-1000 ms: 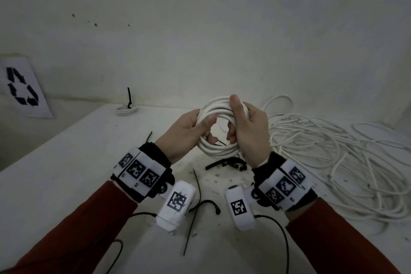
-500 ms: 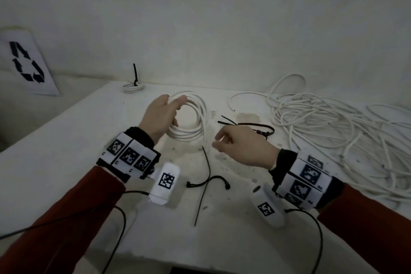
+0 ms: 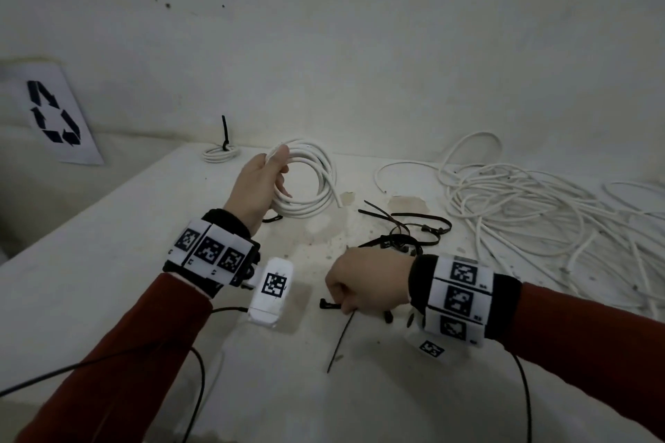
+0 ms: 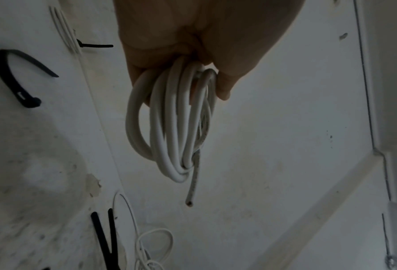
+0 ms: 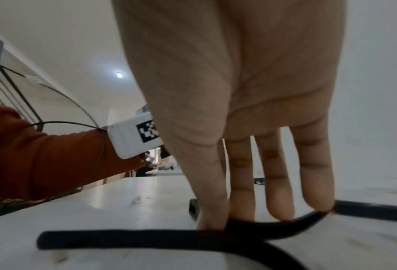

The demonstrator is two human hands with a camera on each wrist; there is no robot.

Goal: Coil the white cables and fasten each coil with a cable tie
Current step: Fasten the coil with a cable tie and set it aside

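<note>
Nearest the camera, the right hand (image 3: 370,284) reaches down to the white tabletop (image 3: 108,262), its thumb and forefinger pinching a thin black plastic cable tie (image 3: 340,338) whose tail runs back toward the person; the wrist view shows the fingertips (image 5: 282,210) pressed down on the black strap (image 5: 123,241), so this grip is closed around the tie. A second black tie's curved head (image 3: 329,305) lies just beside that hand. A little farther out, the left hand (image 3: 257,187) holds a coil of round white cable (image 3: 309,183) above the tabletop, fingers and thumb wrapped round one side of the loops; from the left wrist the coil (image 4: 172,131) hangs from the closed grip with one loose cut end (image 4: 189,202) pointing away. Between the hands and slightly beyond, a small heap of black cable ties (image 3: 406,230) lies on the stained surface. To the right spreads a loose tangle of uncoiled white cable (image 3: 539,219). At the far edge by the wall sits a small white coil already bound with an upright black tie (image 3: 221,151).
</note>
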